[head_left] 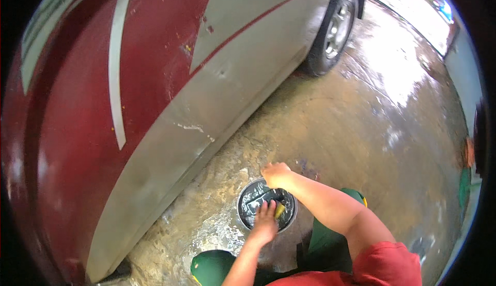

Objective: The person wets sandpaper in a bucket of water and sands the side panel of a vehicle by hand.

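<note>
A round dark bucket (293,219) with water and some suds in it stands on the wet floor between my knees. My left hand (265,225) reaches down into it, with a yellow sponge (280,210) showing at the side of its fingers. The hand is closed on the sponge, though most of the grip is hidden from above. At the far rim of the bucket, my right hand (275,175) is closed around the edge; its fingertips are partly hidden.
Along the left and top stands a red and silver vehicle (248,63) with a dented lower panel and a wheel (336,30). Wet concrete floor (361,131) spreads to the right, up to a pale wall (461,74). An orange object (469,152) lies beside that wall.
</note>
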A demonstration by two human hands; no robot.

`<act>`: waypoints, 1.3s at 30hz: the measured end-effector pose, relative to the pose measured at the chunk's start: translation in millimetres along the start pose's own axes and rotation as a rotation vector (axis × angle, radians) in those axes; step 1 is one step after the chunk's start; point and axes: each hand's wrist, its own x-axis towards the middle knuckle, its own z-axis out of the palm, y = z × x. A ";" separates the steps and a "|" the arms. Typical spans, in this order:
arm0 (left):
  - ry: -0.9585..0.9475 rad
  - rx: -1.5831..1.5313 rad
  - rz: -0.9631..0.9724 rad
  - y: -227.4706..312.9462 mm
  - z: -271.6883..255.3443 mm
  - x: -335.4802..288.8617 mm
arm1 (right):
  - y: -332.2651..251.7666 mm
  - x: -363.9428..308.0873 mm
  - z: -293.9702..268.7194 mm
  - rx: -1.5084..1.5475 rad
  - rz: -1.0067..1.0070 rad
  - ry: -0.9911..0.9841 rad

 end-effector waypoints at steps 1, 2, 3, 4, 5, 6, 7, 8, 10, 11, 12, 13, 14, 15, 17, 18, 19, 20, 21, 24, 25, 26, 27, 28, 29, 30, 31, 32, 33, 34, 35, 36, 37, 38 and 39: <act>-0.013 0.024 -0.117 -3.6 33.1 14.2 | -1.6 14.8 10.8 0.009 -0.050 -0.057; 0.007 -0.009 -0.169 22.7 43.2 27.3 | 17.4 24.2 24.5 -0.002 -0.043 -0.127; 0.029 -0.040 -0.229 44.0 48.6 36.1 | 28.7 30.7 40.2 0.003 0.017 -0.097; 0.069 -0.011 -0.276 43.5 58.3 44.7 | 20.4 36.1 38.3 0.006 -0.012 -0.169; 0.111 0.020 -0.326 32.8 67.6 52.7 | 8.8 42.0 34.2 0.006 -0.044 -0.238; 0.145 0.012 -0.376 28.4 71.1 59.8 | 6.5 48.6 39.2 -0.002 -0.072 -0.227; 0.173 0.015 -0.407 15.8 72.9 66.5 | 2.1 58.1 47.6 0.035 -0.133 -0.197; 0.125 0.011 -0.387 3.1 74.5 74.9 | 2.3 61.7 48.7 0.071 -0.189 -0.169; -0.022 -0.185 -0.307 4.0 61.0 81.4 | 22.4 63.0 55.8 0.132 -0.205 -0.139; 0.072 -0.504 -0.402 27.5 46.0 78.6 | 39.3 64.1 63.3 0.204 -0.188 -0.114; 0.048 -0.713 -0.431 17.0 31.3 59.3 | 24.1 63.4 52.7 0.183 -0.241 -0.139; 0.001 -0.924 -0.421 11.4 18.0 49.5 | 27.1 68.7 49.3 0.190 -0.267 -0.125; 0.056 -1.039 -0.494 46.1 -20.2 29.7 | 40.4 76.7 52.3 0.140 -0.226 -0.170; 0.186 -1.133 -0.416 19.2 -6.5 36.0 | 53.2 82.8 56.4 0.091 -0.182 -0.215; 0.402 -1.282 -0.410 55.1 -73.3 1.3 | 58.1 80.4 41.8 0.110 -0.215 -0.206; 0.512 -0.950 -0.440 77.7 -113.6 -12.9 | 62.5 77.9 40.7 0.141 -0.206 -0.078; 0.663 -0.905 -0.236 99.0 -146.3 -24.3 | 70.6 77.8 32.8 0.142 -0.221 -0.062; 0.772 -0.728 -0.056 142.3 -185.2 -35.1 | 87.9 76.8 28.0 0.179 -0.181 -0.046; 0.934 -0.311 0.155 152.9 -215.4 -39.3 | 95.4 76.2 20.4 0.214 -0.159 -0.024; 1.232 0.437 0.224 223.0 -298.6 -34.9 | 120.6 67.3 0.7 0.220 -0.043 0.016; 1.306 0.598 0.271 230.1 -316.3 -18.3 | 130.7 55.8 -10.6 0.266 0.032 0.033; 1.348 0.720 0.275 238.4 -333.4 -0.7 | 140.2 51.6 -14.3 0.265 0.031 0.048; 1.327 0.808 0.350 246.4 -348.1 15.7 | 148.7 49.7 -15.6 0.317 0.112 0.083; 1.233 0.903 0.345 257.5 -355.8 37.2 | 160.4 49.4 -16.7 0.366 0.202 0.113; 1.161 1.042 0.359 264.3 -364.0 58.0 | 165.4 49.4 -21.4 0.359 0.192 0.122; 1.086 1.115 0.388 261.4 -372.4 79.8 | 168.6 48.7 -24.1 0.383 0.237 0.133; 1.099 1.221 0.353 252.1 -378.7 95.4 | 162.6 49.0 -27.9 0.409 0.271 0.144; 1.103 1.267 0.372 252.8 -383.7 104.6 | 160.5 49.1 -26.3 0.420 0.248 0.210; 1.106 1.312 0.389 249.9 -388.8 110.0 | 156.9 55.2 -29.4 0.416 0.245 0.212; 1.105 1.295 0.410 252.3 -389.8 117.1 | 162.1 59.1 -27.0 0.432 0.284 0.218; 1.120 1.284 0.435 255.8 -388.8 116.4 | 163.6 58.9 -21.4 0.449 0.320 0.217; 1.137 1.272 0.458 258.0 -389.2 114.3 | 169.6 60.0 -20.0 0.448 0.336 0.226; 1.174 1.449 0.395 253.7 -392.8 108.9 | 170.5 59.8 -20.6 0.440 0.340 0.218; 1.126 1.400 0.450 249.5 -397.1 102.8 | 171.6 58.1 -21.2 0.455 0.327 0.238; 1.080 1.349 0.506 246.9 -399.2 97.5 | 172.1 55.4 -20.6 0.469 0.315 0.260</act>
